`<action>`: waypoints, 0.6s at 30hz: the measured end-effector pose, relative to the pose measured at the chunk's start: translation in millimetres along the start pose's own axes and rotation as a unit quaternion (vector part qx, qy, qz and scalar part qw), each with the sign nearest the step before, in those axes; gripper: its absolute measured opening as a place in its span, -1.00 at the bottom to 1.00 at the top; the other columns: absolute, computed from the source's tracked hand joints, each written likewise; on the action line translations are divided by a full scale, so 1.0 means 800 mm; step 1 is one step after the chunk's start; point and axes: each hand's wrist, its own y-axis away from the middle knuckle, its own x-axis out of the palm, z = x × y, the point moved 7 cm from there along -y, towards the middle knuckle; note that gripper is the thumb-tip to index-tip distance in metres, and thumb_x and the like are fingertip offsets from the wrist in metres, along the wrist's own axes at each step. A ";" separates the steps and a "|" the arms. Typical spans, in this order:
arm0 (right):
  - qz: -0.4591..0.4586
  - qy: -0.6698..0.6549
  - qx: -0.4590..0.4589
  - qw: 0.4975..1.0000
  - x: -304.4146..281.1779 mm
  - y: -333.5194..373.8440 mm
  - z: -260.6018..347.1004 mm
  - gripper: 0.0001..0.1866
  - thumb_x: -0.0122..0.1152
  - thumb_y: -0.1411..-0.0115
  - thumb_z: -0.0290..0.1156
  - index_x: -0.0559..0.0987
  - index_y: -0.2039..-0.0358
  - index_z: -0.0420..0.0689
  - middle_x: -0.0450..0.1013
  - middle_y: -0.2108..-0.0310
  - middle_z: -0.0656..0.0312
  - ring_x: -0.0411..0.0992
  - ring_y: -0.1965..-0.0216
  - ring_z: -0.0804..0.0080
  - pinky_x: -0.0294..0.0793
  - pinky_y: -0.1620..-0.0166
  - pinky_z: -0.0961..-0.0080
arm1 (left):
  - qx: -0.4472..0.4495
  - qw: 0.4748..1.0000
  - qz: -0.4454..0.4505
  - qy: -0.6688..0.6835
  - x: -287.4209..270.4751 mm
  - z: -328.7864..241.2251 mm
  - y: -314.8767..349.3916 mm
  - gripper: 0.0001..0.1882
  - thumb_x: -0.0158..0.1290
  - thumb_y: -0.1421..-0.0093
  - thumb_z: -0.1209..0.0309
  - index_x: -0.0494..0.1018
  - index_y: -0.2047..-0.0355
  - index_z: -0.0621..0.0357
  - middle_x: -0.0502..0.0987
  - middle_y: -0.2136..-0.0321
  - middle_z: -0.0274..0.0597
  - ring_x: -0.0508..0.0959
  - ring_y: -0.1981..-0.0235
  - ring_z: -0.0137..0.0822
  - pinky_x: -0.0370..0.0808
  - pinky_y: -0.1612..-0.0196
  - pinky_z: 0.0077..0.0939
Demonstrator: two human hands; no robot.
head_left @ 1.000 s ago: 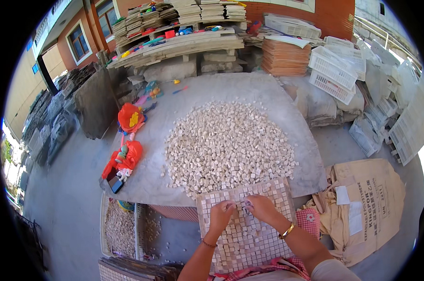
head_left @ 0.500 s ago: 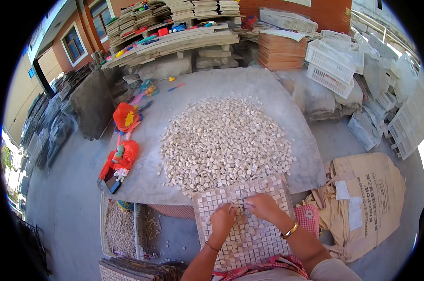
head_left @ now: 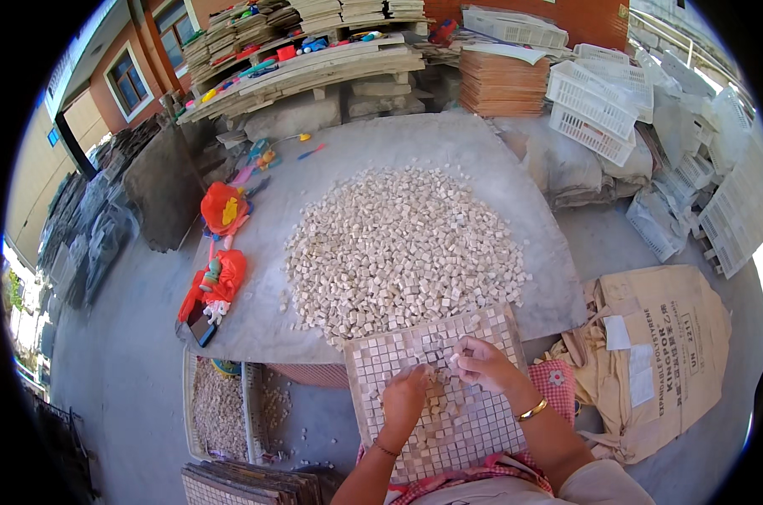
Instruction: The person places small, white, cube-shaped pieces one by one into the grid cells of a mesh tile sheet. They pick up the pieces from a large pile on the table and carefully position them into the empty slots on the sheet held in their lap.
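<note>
A gridded mosaic board [head_left: 381, 358] lies across my lap, its near side on a red checked cloth [head_left: 557, 383]. Most squares hold small pale stone cubes; several loose cubes lie on top around the middle. My right hand [head_left: 488, 369], with a gold bangle, is raised slightly over the upper part of the board and pinches a small white stone cube [head_left: 455, 358]. Close beside it, my left hand [head_left: 406, 397] is closed low over the grid, fingertips together; what they hold is too small to tell. A large heap of stone cubes [head_left: 402, 244] lies just beyond the board.
The heap rests on a grey stone table [head_left: 533, 227]. Along its left edge lie red plastic bags [head_left: 223, 282], toys and a phone [head_left: 201, 328]. Below left stand a white crate [head_left: 188, 404] of cubes and stacked boards [head_left: 238, 484]. A brown sack [head_left: 685, 353] lies at right.
My right hand has lifted and moved slightly up and right from the board, with a white cube now showing at its fingertips. The left hand stays nearly in place, turned slightly.
</note>
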 end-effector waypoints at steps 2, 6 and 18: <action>0.010 -0.166 0.000 0.986 0.013 0.015 0.016 -0.86 0.12 -0.15 -0.34 0.46 0.35 -0.13 0.33 0.55 0.41 0.27 0.50 0.64 0.26 0.45 0.70 | 0.034 0.999 0.026 -0.011 0.004 -0.008 -0.001 -0.79 0.08 0.00 0.45 0.46 0.30 0.12 0.48 0.48 -0.06 0.48 0.45 -0.01 0.42 0.39 -0.19; -0.009 0.305 -0.122 0.945 0.011 0.010 0.005 -0.82 0.18 -0.09 -0.34 0.49 0.32 -0.14 0.35 0.57 0.35 0.32 0.46 0.60 0.31 0.41 0.58 | 0.007 1.000 0.020 -0.013 0.011 0.005 -0.001 -0.80 0.09 0.01 0.45 0.44 0.32 0.11 0.48 0.47 -0.07 0.49 0.44 0.00 0.42 0.40 -0.19; -0.081 0.502 -0.111 0.854 0.030 0.007 -0.003 -0.84 0.13 -0.07 -0.36 0.46 0.39 -0.17 0.40 0.54 0.21 0.41 0.52 0.35 0.36 0.47 0.42 | -0.156 0.961 0.000 0.228 -0.020 0.054 0.042 -0.87 0.02 -0.12 0.45 0.48 0.36 0.26 0.50 0.58 -0.19 0.48 0.62 -0.34 0.39 0.54 -0.46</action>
